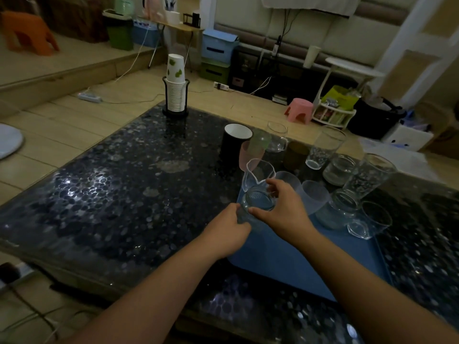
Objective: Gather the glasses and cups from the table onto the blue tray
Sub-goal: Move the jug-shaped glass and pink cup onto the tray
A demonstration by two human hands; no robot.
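- Roughly half done, by my reading: several clear glasses (345, 203) and a frosted cup (314, 194) already stand at the far right of the blue tray (285, 266).
- Left on the bench (111, 194), far side: a black cup (233, 142), a pink cup (248, 155), a handled glass mug (277, 137) and tall patterned glasses (323, 147).
- Both hands hold a clear glass jar (258, 203) over the tray's far left corner; left hand (233, 225) grip curls round its near side, right hand (280, 207) pinches the rim.
- A spouted glass pitcher (258, 175) stands just behind.
- The glasses look empty, though dim light leaves that uncertain.
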